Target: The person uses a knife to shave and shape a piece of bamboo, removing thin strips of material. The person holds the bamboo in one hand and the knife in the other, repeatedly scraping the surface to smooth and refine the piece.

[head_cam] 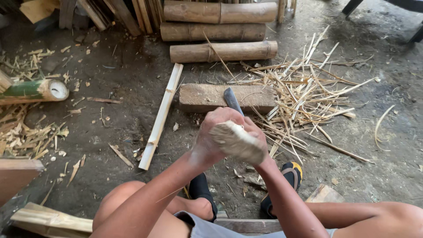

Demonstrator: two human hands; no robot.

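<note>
My two hands meet in front of me, above the dirt floor. My left hand is closed on a pale, blurred bamboo piece that lies across both hands. Closed beside it, my right hand holds a knife whose dark blade points away from me over a flat wooden block. How the blade and the bamboo piece touch is hidden by my fingers and the blur.
A split bamboo slat lies left of the block. Three bamboo logs are stacked beyond it. Thin bamboo strips pile up at the right, shavings and a green bamboo section at the left. My sandalled feet rest below.
</note>
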